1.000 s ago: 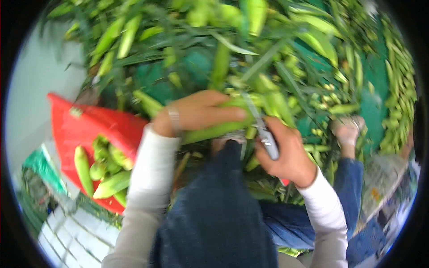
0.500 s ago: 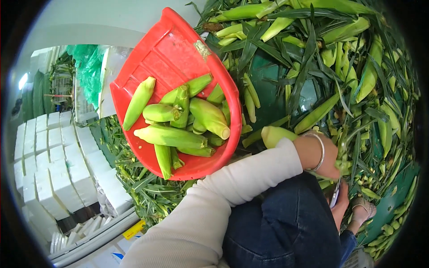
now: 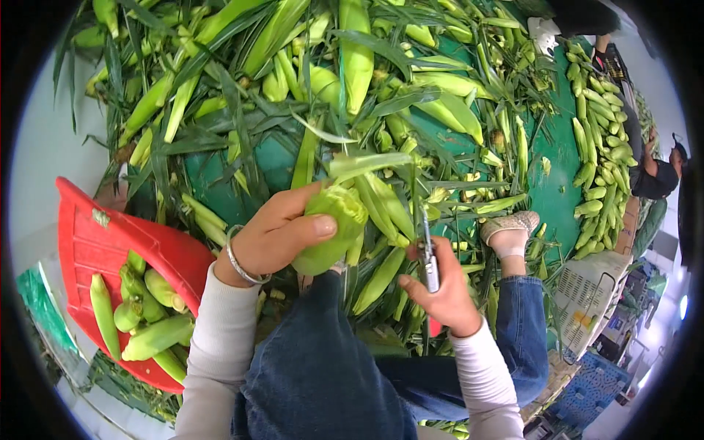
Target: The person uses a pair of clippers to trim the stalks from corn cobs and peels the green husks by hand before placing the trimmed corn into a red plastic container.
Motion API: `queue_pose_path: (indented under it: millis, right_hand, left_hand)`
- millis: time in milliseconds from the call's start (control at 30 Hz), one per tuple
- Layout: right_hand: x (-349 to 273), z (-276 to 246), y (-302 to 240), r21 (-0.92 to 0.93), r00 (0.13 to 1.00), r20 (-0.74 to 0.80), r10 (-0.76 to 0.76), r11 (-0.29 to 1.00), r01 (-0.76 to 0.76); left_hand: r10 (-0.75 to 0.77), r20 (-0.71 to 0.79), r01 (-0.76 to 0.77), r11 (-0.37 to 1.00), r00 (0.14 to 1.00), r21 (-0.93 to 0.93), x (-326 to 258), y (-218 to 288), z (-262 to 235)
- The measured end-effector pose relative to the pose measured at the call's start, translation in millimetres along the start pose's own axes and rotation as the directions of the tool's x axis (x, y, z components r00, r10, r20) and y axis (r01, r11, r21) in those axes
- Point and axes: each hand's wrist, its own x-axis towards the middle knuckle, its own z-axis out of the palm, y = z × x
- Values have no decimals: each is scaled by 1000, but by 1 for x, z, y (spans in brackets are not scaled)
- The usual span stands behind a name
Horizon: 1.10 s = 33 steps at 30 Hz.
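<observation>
In front of me my left hand (image 3: pixel 275 235) is closed round a green ear of corn (image 3: pixel 326 238), thumb on the husk, with the cut, ragged end facing up and right. A pale strip of husk (image 3: pixel 370 165) lies just above that end. To the right, my right hand (image 3: pixel 451 297) grips a knife (image 3: pixel 431 273) with a silver metal body and a thin blade pointing up, apart from the corn. A bit of red shows below that palm. Loose corn ears and husk leaves (image 3: pixel 381 205) lie beneath and between both hands.
At the left, a red plastic scoop-shaped basket (image 3: pixel 128 227) holds several trimmed ears. Unhusked corn and long leaves (image 3: pixel 352 59) cover the green floor beyond. A long pile of corn (image 3: pixel 605 139) lies at the right, near a white crate (image 3: pixel 587 304) and another person (image 3: pixel 656 176).
The view has swung right, so the red basket now sits farther left. My left hand has lifted the corn ear, and the right hand with the knife has come into full sight.
</observation>
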Motion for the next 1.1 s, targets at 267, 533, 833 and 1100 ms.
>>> queue_pose_path:
  millis: [267, 533, 833, 1100]
  right_hand:
    - [24, -14, -33, 181, 951, 279, -133, 980, 84]
    - [24, -8, -43, 92, 901, 362, -238, 971, 220]
    - [-19, -8, -8, 288, 985, -167, 51, 958, 0]
    - [-28, -24, -12, 145, 929, 370, -8, 988, -50]
  left_hand:
    - [-191, 122, 197, 980, 974, -38, 18, -7, -6]
    - [-422, 318, 186, 802, 849, 567, 26, 0, -17]
    - [-461, 348, 173, 771, 816, 613, 16, 4, -21]
    - [-410, 391, 199, 855, 824, 478, 0, 0, -23]
